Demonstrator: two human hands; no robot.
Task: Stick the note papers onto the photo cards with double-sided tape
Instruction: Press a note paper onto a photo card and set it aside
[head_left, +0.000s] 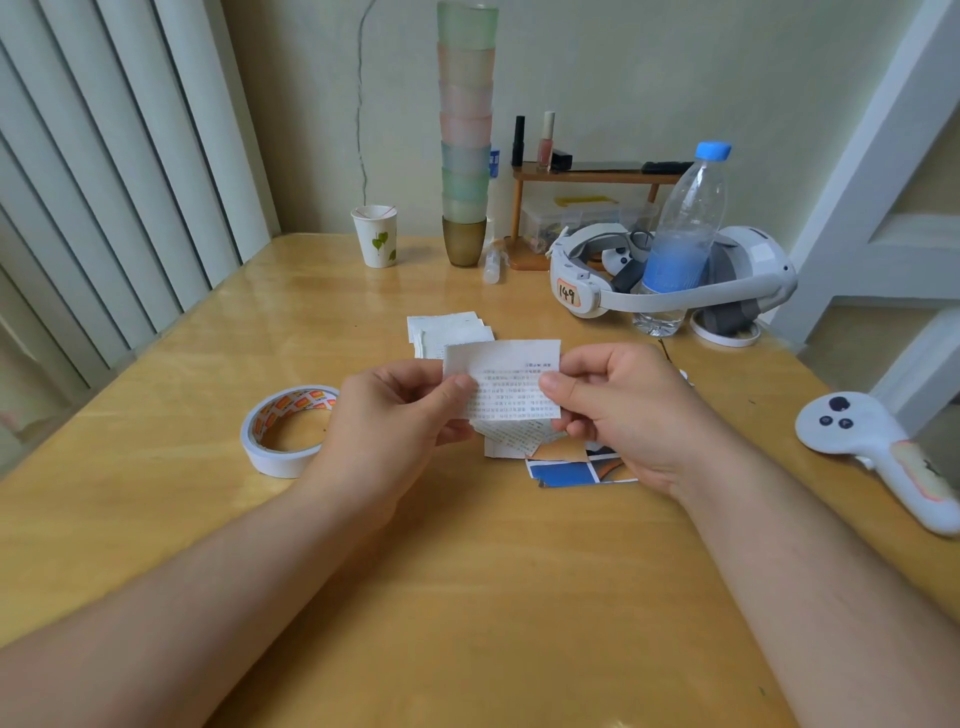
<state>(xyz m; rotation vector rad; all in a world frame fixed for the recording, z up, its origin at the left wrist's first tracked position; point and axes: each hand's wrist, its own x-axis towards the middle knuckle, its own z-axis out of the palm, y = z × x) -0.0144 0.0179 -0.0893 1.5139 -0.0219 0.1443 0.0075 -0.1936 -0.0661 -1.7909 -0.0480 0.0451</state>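
Above the table, left hand and right hand pinch one note paper between them.

Bare forearms, no sleeves, seemingly ringless fingers

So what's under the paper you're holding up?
Under the held note paper, more printed paper pieces lie on the table, partly over a photo card with blue and orange areas. Most of the card's picture is hidden by the papers and the right hand.
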